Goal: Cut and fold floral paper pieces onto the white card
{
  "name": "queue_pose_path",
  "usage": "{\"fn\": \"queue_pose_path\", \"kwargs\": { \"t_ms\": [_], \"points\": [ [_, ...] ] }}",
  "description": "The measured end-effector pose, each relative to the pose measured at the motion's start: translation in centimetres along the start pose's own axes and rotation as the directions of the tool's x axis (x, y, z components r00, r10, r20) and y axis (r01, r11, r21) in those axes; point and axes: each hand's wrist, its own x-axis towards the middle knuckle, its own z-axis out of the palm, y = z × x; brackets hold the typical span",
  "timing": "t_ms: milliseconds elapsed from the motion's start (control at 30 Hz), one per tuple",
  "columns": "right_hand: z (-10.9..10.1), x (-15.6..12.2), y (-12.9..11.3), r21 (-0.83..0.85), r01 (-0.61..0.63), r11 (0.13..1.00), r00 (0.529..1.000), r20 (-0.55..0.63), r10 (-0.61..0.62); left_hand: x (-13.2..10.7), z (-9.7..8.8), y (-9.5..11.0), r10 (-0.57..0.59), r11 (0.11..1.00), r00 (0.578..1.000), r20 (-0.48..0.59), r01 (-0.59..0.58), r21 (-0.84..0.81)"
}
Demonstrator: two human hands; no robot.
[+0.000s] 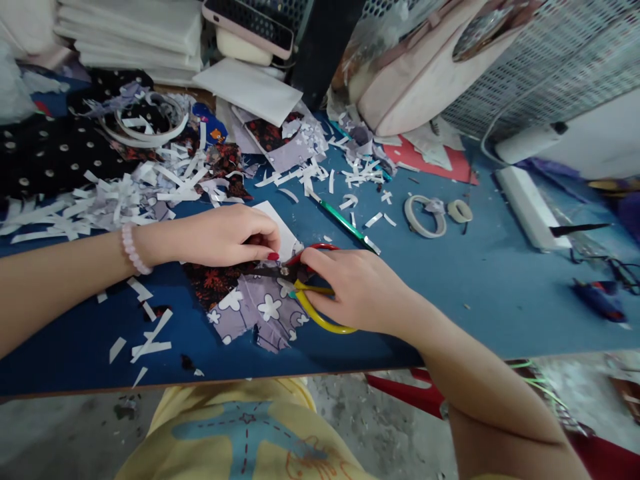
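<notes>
My right hand (357, 287) grips a pair of scissors (325, 323) with one red and one yellow handle loop. Their blades point left, at the edge of dark red-patterned fabric (213, 283) and purple flower-print fabric (270, 308). The fingers of my left hand (235, 235) are closed on the dark fabric piece, with the thumb on top. A white card (278, 228) lies beside those fingers, partly covered by them. Where exactly the blades meet the cloth is partly hidden.
White paper strips (165, 177) lie heaped at left. A green cutter knife (345, 220) lies beyond my hands, tape rolls (425, 215) to its right. A phone (250, 27), pale bag (425, 73) and white power strip (530, 207) are further back. The blue table's edge is near me.
</notes>
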Motion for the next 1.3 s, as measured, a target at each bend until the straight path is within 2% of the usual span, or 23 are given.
{"fn": "queue_pose_path", "kwargs": {
  "t_ms": [367, 433, 500, 533, 633, 700, 733, 800, 867, 900, 933, 1033, 1100, 1200, 1267, 1300],
  "points": [
    [-0.1, 1.3, -1.1, 0.013, -0.002, 1.0, 1.0, 0.02, 0.002, 0.0, 0.0, 0.0, -0.052, 0.998, 0.999, 0.013, 0.052, -0.027],
    [-0.2, 1.3, -0.9, 0.02, -0.016, 1.0, 1.0, 0.019, 0.016, 0.0, 0.1, 0.0, -0.068, 0.997, 0.998, -0.011, 0.067, -0.04],
    [-0.3, 1.1, -0.5, 0.014, -0.049, 0.999, 0.999, 0.005, 0.049, 0.0, 0.2, -0.2, -0.091, 0.995, 0.987, -0.132, 0.084, -0.057],
    [-0.3, 0.9, -0.2, 0.006, -0.075, 0.997, 0.997, -0.004, 0.075, 0.0, 0.3, -0.4, -0.113, 0.993, 0.967, -0.23, 0.102, -0.058],
    [-0.5, 0.2, 0.9, -0.028, -0.178, 0.984, 0.983, -0.044, 0.177, -0.3, 0.2, -1.0, -0.179, 0.977, 0.841, -0.51, 0.211, 0.005],
    [-0.5, -0.1, 1.9, -0.06, -0.275, 0.96, 0.959, -0.09, 0.269, -0.6, -0.1, -0.9, -0.174, 0.954, 0.798, -0.577, 0.282, 0.101],
    [-0.4, -0.2, 2.4, -0.073, -0.323, 0.944, 0.943, -0.114, 0.314, -0.8, -0.3, -0.7, -0.151, 0.939, 0.8, -0.58, 0.299, 0.169],
    [-0.1, -0.4, 3.3, -0.076, -0.384, 0.92, 0.917, -0.147, 0.371, -1.2, -0.7, 0.1, -0.069, 0.9, 0.842, -0.535, 0.284, 0.33],
    [0.3, -0.6, 4.0, -0.054, -0.366, 0.929, 0.922, -0.16, 0.354, -1.9, -0.8, 1.2, -0.009, 0.858, 0.929, -0.371, 0.198, 0.474],
    [0.5, -0.7, 4.2, -0.052, -0.339, 0.939, 0.93, -0.17, 0.326, -2.3, -0.7, 1.7, -0.023, 0.848, 0.962, -0.273, 0.163, 0.503],
    [0.6, -0.7, 4.3, -0.06, -0.315, 0.947, 0.936, -0.188, 0.299, -2.8, -0.5, 2.1, -0.057, 0.836, 0.973, -0.225, 0.17, 0.521],
    [0.4, -0.7, 3.8, -0.091, -0.259, 0.962, 0.933, -0.279, 0.225, -4.2, 0.2, 2.9, -0.168, 0.788, 0.944, -0.283, 0.301, 0.537],
    [0.0, -0.4, 2.8, -0.037, -0.139, 0.99, 0.943, -0.312, 0.121, -5.0, 0.5, 3.0, -0.115, 0.761, 0.954, -0.276, 0.263, 0.593],
    [-0.1, 0.5, 1.0, 0.125, 0.146, 0.981, 0.957, -0.27, -0.108, -5.5, 0.9, 3.0, 0.012, 0.707, 0.975, -0.223, 0.149, 0.691],
    [0.1, 1.2, -0.2, 0.196, 0.194, 0.961, 0.962, -0.231, -0.147, -5.5, 1.2, 3.0, 0.06, 0.712, 0.985, -0.16, 0.07, 0.699],
    [0.4, 1.5, -0.7, 0.23, 0.18, 0.956, 0.967, -0.219, -0.129, -5.5, 1.4, 2.9, 0.066, 0.739, 0.989, -0.13, 0.039, 0.673]
  ]
}}
